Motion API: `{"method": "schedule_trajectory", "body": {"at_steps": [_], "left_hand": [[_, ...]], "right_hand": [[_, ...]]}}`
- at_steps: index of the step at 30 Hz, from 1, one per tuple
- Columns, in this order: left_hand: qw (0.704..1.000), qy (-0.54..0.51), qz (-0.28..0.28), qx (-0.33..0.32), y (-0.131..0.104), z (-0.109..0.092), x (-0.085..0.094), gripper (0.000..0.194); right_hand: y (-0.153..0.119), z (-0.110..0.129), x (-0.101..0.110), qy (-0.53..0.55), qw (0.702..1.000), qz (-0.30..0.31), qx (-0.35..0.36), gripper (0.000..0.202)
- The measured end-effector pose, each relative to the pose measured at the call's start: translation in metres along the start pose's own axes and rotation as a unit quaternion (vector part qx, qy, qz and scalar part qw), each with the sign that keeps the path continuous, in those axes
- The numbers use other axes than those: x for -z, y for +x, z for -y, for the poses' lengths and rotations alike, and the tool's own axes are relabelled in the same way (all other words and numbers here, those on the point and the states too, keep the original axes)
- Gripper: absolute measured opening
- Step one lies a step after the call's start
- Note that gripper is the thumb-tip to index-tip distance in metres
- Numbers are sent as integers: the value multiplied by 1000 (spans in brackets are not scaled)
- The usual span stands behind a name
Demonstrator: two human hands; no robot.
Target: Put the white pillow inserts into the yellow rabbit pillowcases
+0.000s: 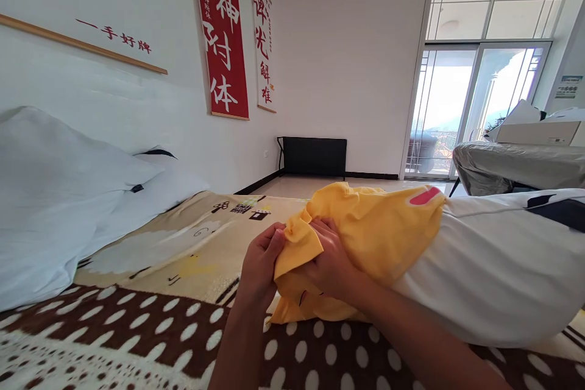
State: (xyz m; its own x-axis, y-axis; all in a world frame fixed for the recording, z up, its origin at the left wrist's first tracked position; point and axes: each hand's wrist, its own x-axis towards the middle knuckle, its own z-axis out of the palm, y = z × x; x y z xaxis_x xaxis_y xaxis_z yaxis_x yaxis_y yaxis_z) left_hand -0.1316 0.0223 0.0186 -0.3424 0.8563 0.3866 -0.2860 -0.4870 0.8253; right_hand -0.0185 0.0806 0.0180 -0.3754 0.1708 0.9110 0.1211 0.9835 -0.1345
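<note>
A yellow pillowcase (388,225) with a pink patch covers the left end of a white pillow (493,268), which lies on the bed at the right. My left hand (262,262) pinches the gathered cloth at the pillowcase's left end, thumb on top. Close beside it, my right hand (331,259) is closed on the same bunched fabric, its fingers partly hidden under a fold. The pillow's right part is bare white with a dark patch.
Two white pillows (55,195) lie at the left against the wall. Under everything spreads a patterned blanket (183,323). Beyond the bed are a black folded panel (315,156), a plastic-covered table (516,161) bearing a box (539,133), and a glass door (475,103).
</note>
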Motion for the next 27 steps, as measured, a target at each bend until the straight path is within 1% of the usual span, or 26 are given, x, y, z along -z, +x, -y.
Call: {"method": "schedule_trajectory", "body": {"at_steps": [2,5,6,8,12,15,18,20,22,24,27], "left_hand": [[998,40,8,-49,-1,0,4,40],[982,133,68,-114,-1,-2,14,27],[976,158,90,-121,-1,-3,18,23],[971,171,116,-121,1,-2,26,19],[975,139,137,-108,5,1,33,18],[979,108,130,-111,6,2,31,19],[986,69,93,-119,6,4,25,20],[988,63,73,-121,7,5,21,21],[986,87,69,-128,6,5,18,22],[979,129,69,-143,5,2,16,23],[966,190,52,-170,2,-2,17,18]], "right_hand": [[-1,-3,-2,16,1000,-12,-2,6],[-2,-4,-1,34,999,-33,-18,8],[-2,-3,0,39,998,-37,-21,9],[-3,-3,2,52,998,-42,-18,9],[-2,-2,3,70,997,-21,-9,9],[0,-1,6,80,997,10,-5,7],[2,1,12,87,995,52,-2,7],[2,1,14,90,994,64,0,6],[2,0,13,92,995,48,2,7],[1,-2,12,94,995,18,1,7],[0,-4,9,97,995,-5,-5,9]]}}
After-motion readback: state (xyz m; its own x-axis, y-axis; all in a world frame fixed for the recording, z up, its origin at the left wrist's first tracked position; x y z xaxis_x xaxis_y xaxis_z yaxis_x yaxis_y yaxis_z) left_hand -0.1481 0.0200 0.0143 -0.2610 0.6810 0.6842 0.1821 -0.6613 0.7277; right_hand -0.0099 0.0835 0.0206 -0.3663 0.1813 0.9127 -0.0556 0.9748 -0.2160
